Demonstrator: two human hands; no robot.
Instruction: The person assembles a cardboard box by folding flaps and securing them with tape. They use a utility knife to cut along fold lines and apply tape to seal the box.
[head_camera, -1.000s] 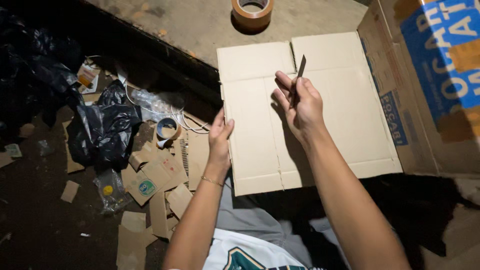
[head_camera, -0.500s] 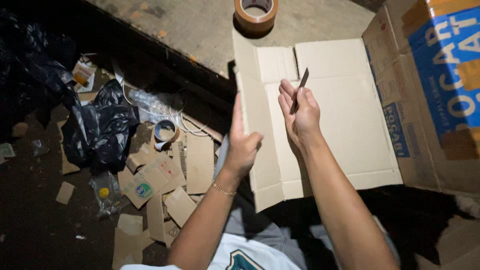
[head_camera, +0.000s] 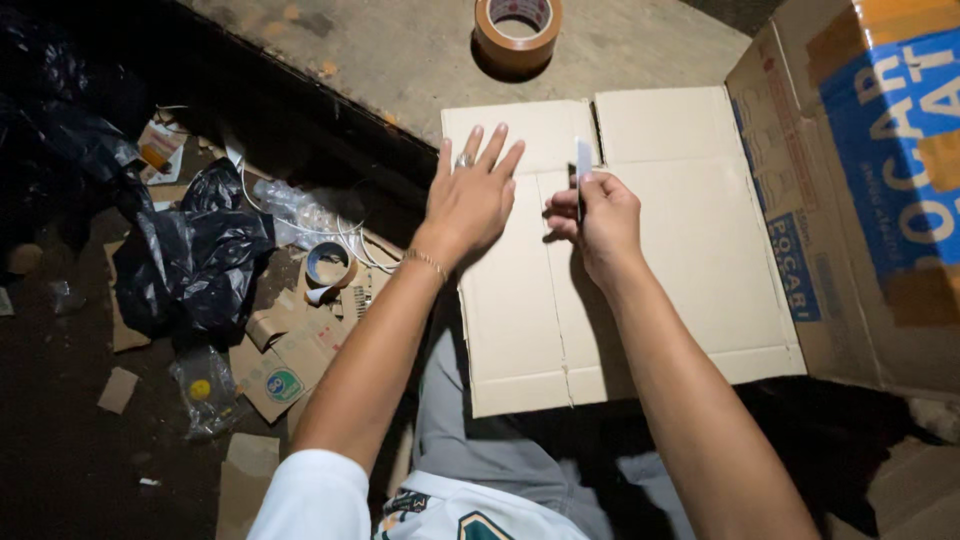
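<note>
A flat sheet of brown cardboard (head_camera: 690, 250) with fold creases lies in front of me, partly over my lap. My left hand (head_camera: 472, 192) rests flat on its left panel, fingers spread, a ring on one finger and a bracelet at the wrist. My right hand (head_camera: 598, 216) is closed around a small utility knife (head_camera: 582, 160), whose blade points up and away over the central crease near the sheet's top edge.
A roll of brown packing tape (head_camera: 517, 30) sits on the concrete beyond the sheet. A large printed cardboard box (head_camera: 870, 190) stands at the right. At the left lie a black plastic bag (head_camera: 195, 255), a smaller tape roll (head_camera: 328, 265), cardboard scraps (head_camera: 270, 375) and clear wrappers.
My left hand had lifted the sheet's left panel upright; now the panel lies flat again with the hand pressing on it. My right hand with the knife stayed near the crease.
</note>
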